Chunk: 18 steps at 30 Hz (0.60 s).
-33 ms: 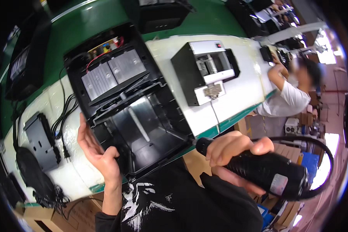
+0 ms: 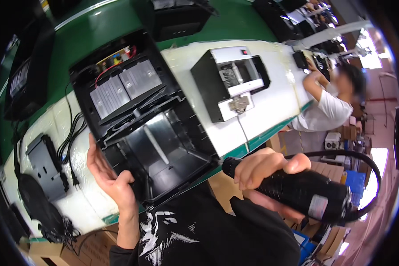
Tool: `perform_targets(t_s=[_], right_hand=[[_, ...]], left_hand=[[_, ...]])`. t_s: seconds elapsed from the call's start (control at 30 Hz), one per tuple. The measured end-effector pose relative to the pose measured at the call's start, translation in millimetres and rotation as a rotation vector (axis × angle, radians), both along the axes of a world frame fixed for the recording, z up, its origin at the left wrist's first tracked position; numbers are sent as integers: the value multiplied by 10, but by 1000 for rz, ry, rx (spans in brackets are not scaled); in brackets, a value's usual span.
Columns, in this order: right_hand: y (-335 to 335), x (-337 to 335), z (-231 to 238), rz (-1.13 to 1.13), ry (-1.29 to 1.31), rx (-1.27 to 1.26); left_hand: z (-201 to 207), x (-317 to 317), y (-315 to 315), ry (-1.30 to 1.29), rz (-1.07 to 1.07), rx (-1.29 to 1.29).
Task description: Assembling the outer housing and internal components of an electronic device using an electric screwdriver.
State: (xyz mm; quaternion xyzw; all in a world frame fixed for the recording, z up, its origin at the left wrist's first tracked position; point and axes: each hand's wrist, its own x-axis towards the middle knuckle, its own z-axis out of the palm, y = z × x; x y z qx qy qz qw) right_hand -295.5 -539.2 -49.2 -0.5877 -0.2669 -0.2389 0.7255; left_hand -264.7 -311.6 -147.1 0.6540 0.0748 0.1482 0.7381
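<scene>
An open black plastic housing [image 2: 181, 170] lies tilted over the bench's near edge. Ribbed silver-grey metal blocks [image 2: 124, 86] and red wires fill its far half, while its near half is a hollow black tray. My left hand [image 2: 113, 177] grips the housing's lower left side, thumb on the rim and fingers along the outer wall. In my right hand [image 2: 268, 168] is a thick black corded electric screwdriver [image 2: 303, 195], fingers wrapped over its body. Its nose points left at the housing's right near corner; whether the tip touches a screw there is too small to tell.
A black-and-silver screw feeder [image 2: 224, 82] stands right of the housing on the white-covered bench [image 2: 270, 84]. Leftward lie a grey metal plate [image 2: 46, 166], black cables [image 2: 73, 137] and a black bundle [image 2: 37, 201]. Another person [image 2: 328, 102] works at far right. Cardboard boxes [image 2: 71, 248] sit below.
The whole view has shifted a little, so things appear slightly further left. Both hands keep the same hold, and the screwdriver's nose stays at the housing's corner.
</scene>
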Motion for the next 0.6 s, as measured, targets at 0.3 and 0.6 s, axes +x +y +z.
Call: perform_targets(t_s=[0.3,0.6], right_hand=[[-634,-387,814,-277,-417,135],[-913,-44,399,-862,-372,7]], left_hand=[[24,-7,0,-7,-19,-25],[35,12,-41,-6,-37,-11]])
